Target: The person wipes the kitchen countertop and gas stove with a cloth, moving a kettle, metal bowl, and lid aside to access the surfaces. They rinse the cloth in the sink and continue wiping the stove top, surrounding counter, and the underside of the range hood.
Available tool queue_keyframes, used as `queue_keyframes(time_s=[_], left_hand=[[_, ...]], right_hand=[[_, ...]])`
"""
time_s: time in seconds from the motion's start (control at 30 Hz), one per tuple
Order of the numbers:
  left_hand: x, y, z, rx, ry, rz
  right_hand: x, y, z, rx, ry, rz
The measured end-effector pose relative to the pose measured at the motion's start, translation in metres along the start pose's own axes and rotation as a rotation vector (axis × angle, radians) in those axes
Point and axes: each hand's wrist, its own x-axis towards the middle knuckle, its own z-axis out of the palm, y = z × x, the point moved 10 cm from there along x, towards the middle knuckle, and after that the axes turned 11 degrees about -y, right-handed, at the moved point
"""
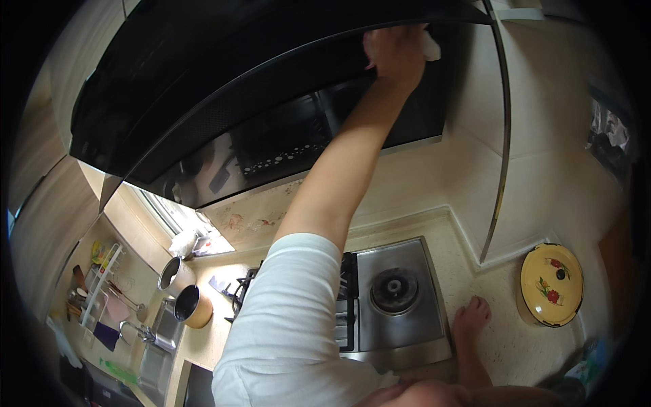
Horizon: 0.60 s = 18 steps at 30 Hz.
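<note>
My left hand (399, 53) is raised at the end of an outstretched arm. It presses a white cloth with a pink edge (432, 49) against the black panel of a range hood (285, 127). Most of the cloth is hidden under the hand. My right hand (471, 316) rests empty on the speckled countertop (501, 351), just right of the gas stove (402, 330). A round burner (394, 287) shows on the stove's right side. My sleeved arm covers much of the stove's left side.
A yellow enamel pot with a flowered lid (552, 285) stands at the right. Two pots (193, 308) (176, 277) are left of the stove, near a sink faucet (145, 333) and a utensil rack (101, 285). A hanging panel edge (503, 127) drops beside the hood.
</note>
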Motion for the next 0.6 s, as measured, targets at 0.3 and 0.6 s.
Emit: queue_keyframes(time_s=[0.3, 0.6], left_hand=[[-0.048, -0.005, -0.058, -0.014, -0.448, 0.197], [-0.098, -0.139, -0.190, 0.419, -0.424, 0.148]], right_hand=[[0.000, -0.001, 0.000, -0.019, 0.017, 0.032], [-0.003, -0.008, -0.006, -0.074, 0.029, 0.033]])
